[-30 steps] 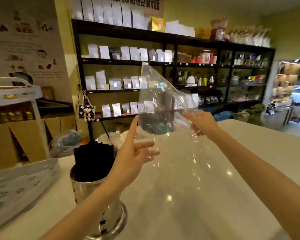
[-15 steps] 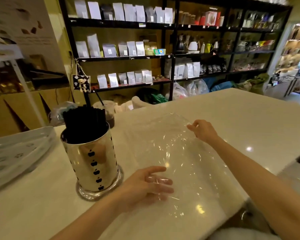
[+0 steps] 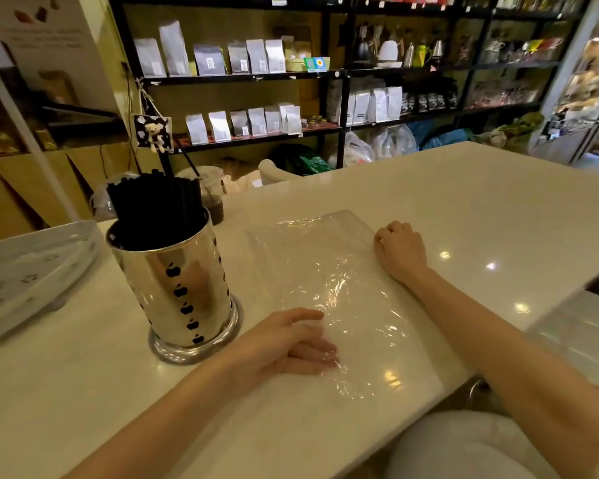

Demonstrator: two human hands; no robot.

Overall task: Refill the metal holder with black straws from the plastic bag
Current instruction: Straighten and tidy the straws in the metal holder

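The shiny metal holder (image 3: 184,281) with apple-shaped cutouts stands on the white counter (image 3: 464,202), left of centre. It is packed with black straws (image 3: 156,209) that stick out of its top. The clear plastic bag (image 3: 325,257) lies flat and looks empty, just right of the holder. My left hand (image 3: 287,344) rests palm down on the bag's near left part, fingers spread. My right hand (image 3: 400,248) sits at the bag's far right edge with the fingers curled on the plastic.
A white patterned tray (image 3: 32,271) lies at the counter's left edge. A plastic cup of dark drink (image 3: 211,198) with a straw stands behind the holder. Black shelves (image 3: 256,77) of pouches fill the background. The counter's near edge runs just below the bag.
The bag was held up in the air with both hands, then came down onto the counter. It now lies flat, and both hands have spread it out slightly.
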